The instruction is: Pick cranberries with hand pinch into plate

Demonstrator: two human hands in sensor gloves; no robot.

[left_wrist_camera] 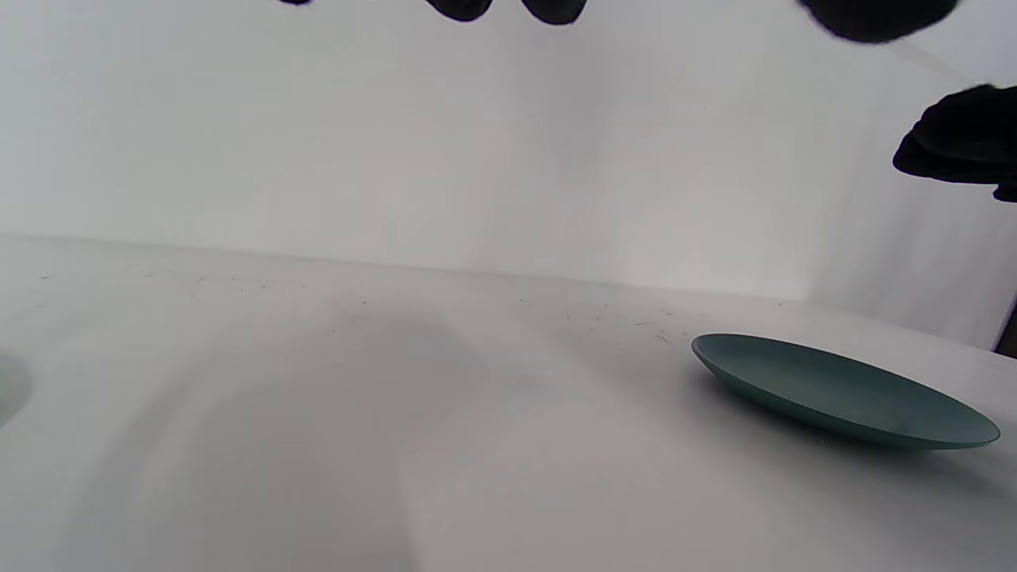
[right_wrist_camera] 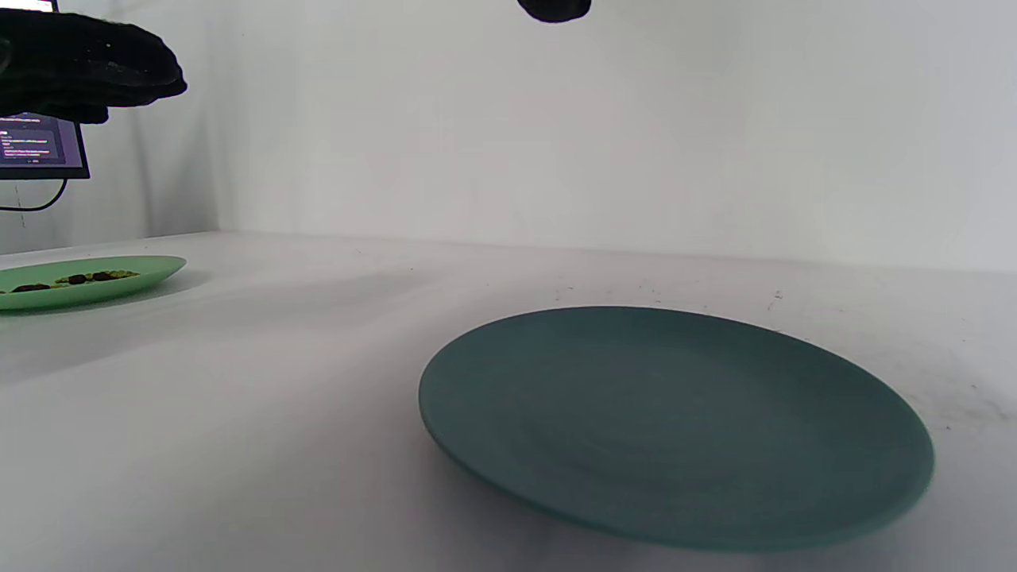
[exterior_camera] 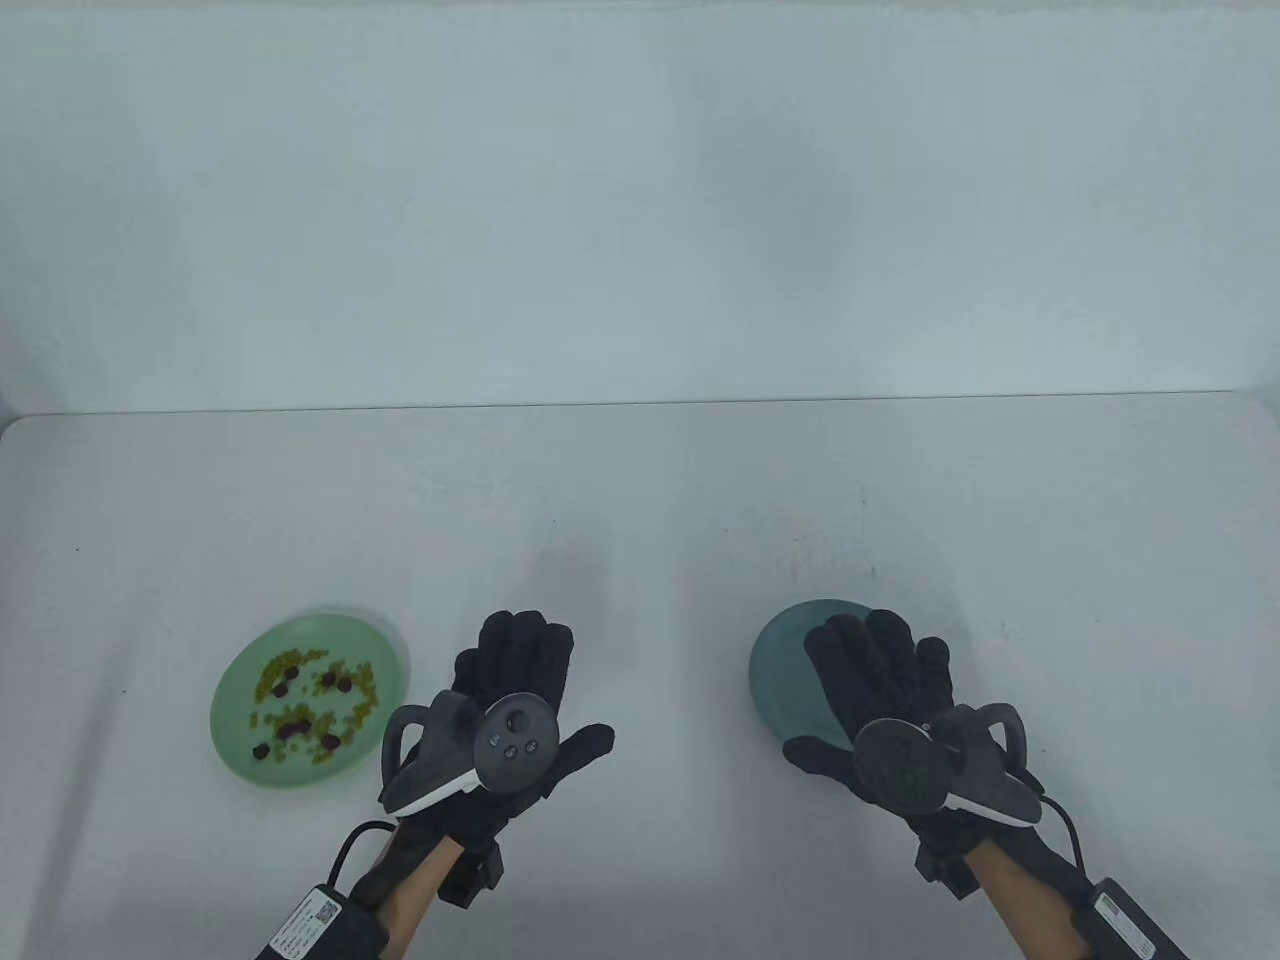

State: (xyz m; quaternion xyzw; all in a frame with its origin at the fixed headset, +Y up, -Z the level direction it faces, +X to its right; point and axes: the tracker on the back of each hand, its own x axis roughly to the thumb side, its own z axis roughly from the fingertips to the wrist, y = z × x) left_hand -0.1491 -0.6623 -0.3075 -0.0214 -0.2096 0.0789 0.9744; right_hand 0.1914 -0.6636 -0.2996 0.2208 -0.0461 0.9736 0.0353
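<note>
A light green plate (exterior_camera: 235, 700) at the front left holds several dark red cranberries (exterior_camera: 292, 730) mixed with yellow-green raisins. It also shows in the right wrist view (right_wrist_camera: 151, 270). A dark teal plate (exterior_camera: 778, 665) at the front right is bare in the right wrist view (right_wrist_camera: 675, 429) and the left wrist view (left_wrist_camera: 842, 393). My left hand (exterior_camera: 515, 690) hovers flat, fingers spread, just right of the green plate, holding nothing. My right hand (exterior_camera: 875, 680) hovers flat over the teal plate's right half, holding nothing.
The white table (exterior_camera: 640, 520) ends at a white back wall. A monitor (right_wrist_camera: 40, 147) stands beyond the table's left side in the right wrist view.
</note>
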